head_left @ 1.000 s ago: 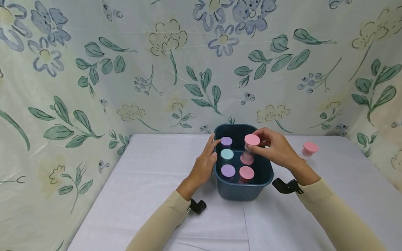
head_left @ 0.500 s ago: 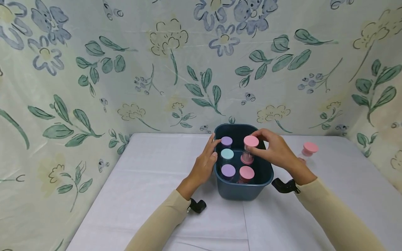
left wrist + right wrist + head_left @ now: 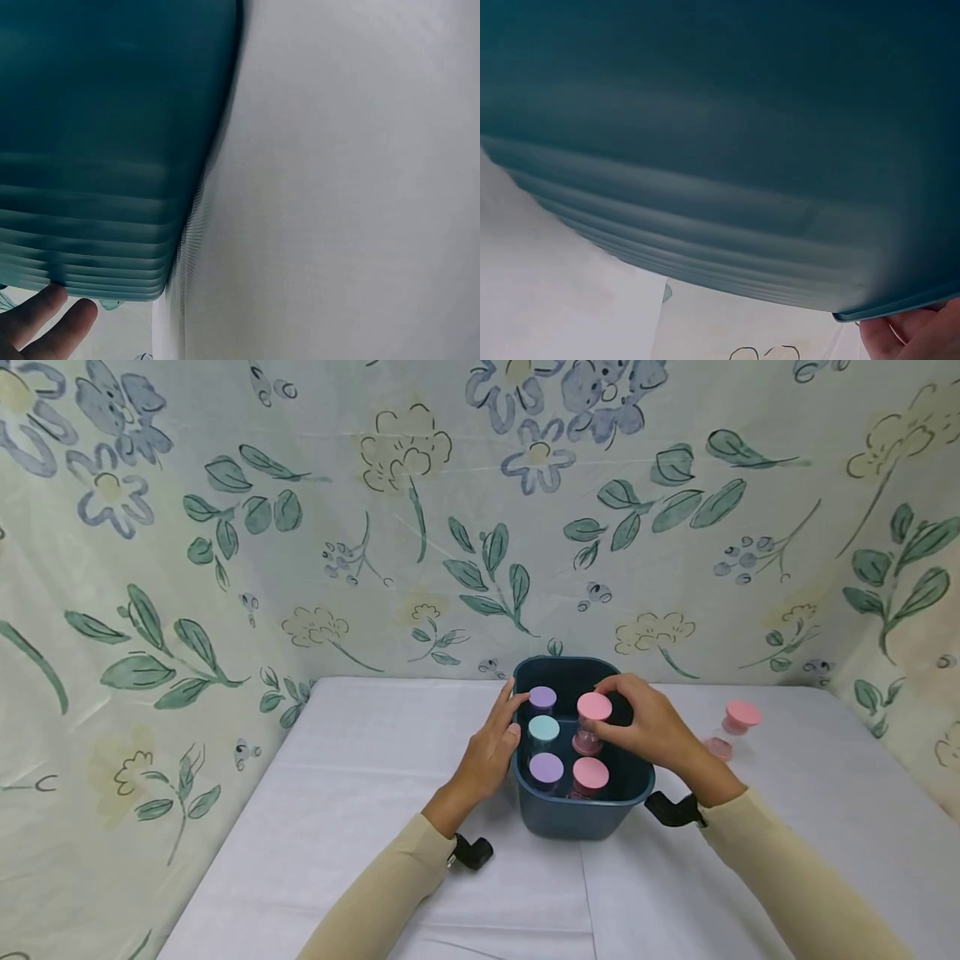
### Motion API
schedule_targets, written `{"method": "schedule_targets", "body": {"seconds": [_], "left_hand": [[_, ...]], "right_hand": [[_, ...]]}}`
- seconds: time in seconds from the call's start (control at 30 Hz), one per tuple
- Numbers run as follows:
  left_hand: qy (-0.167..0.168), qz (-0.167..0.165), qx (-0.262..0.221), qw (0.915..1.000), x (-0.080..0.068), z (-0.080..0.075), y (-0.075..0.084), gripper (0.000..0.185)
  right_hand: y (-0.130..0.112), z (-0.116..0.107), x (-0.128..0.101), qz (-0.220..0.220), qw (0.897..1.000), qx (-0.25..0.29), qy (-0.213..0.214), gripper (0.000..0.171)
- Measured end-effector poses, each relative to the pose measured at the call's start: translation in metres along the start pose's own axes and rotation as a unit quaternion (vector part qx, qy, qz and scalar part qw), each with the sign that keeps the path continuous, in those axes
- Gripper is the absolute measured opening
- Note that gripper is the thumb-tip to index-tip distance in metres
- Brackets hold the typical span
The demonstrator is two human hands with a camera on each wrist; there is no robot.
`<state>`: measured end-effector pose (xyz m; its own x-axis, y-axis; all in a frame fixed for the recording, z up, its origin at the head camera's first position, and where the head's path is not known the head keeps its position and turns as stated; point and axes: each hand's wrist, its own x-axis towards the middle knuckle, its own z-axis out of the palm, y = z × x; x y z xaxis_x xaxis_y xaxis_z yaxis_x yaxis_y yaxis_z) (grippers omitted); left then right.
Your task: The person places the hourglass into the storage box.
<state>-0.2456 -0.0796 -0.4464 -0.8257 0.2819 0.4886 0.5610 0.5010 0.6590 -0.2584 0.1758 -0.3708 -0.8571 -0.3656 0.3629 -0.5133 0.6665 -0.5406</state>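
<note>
In the head view my right hand point(image 3: 648, 727) pinches a pink sand timer point(image 3: 594, 706) by its top end, thumb in front and fingers behind. It stands upright inside the dark blue plastic bin point(image 3: 573, 821), its lower end down in the bin. My left hand point(image 3: 487, 756) rests against the bin's left rim with fairly straight fingers. In the left wrist view, two of its fingers point(image 3: 67, 326) lie near the bin's ribbed wall. Other timers stand in the bin: purple point(image 3: 542, 698), teal point(image 3: 543, 729), purple point(image 3: 546, 768) and pink point(image 3: 591, 774).
Another pink sand timer point(image 3: 741, 717) stands on the white-covered table point(image 3: 375, 760) to the right of the bin, partly behind my right wrist. A floral cloth point(image 3: 480, 510) hangs behind the table. A black wrist camera point(image 3: 671, 810) sits close to the bin's right side.
My right hand has moved slightly toward me and to the left, bringing the held sand timer lower and nearer the front pink one. My left hand has stayed at the rim.
</note>
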Motion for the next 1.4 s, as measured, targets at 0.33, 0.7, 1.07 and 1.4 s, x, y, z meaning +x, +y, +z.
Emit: {"method": "schedule_targets", "body": {"seconds": [0.33,0.7,1.07,1.4], "left_hand": [[-0.001,-0.002,0.004,1.0000,0.0000,0.0008,0.0016,0.051],[-0.002,-0.006,-0.001,1.0000,-0.0016,0.0000,0.0016,0.050],[0.000,-0.001,-0.003,1.0000,-0.0003,0.0010,0.0012,0.050],[-0.002,-0.002,-0.002,1.0000,0.0013,0.0006,0.0028,0.050]], "right_hand": [[0.0015,0.0054,-0.0008,-0.008,1.000,-0.005,-0.016,0.047],[-0.0027,0.0078,-0.0004,0.011,0.997,-0.038,-0.058,0.048],[-0.0056,0.0076,-0.0002,0.005,0.997,-0.053,-0.063,0.041],[-0.0058,0.0054,0.0037,-0.001,0.993,-0.084,-0.086,0.037]]}}
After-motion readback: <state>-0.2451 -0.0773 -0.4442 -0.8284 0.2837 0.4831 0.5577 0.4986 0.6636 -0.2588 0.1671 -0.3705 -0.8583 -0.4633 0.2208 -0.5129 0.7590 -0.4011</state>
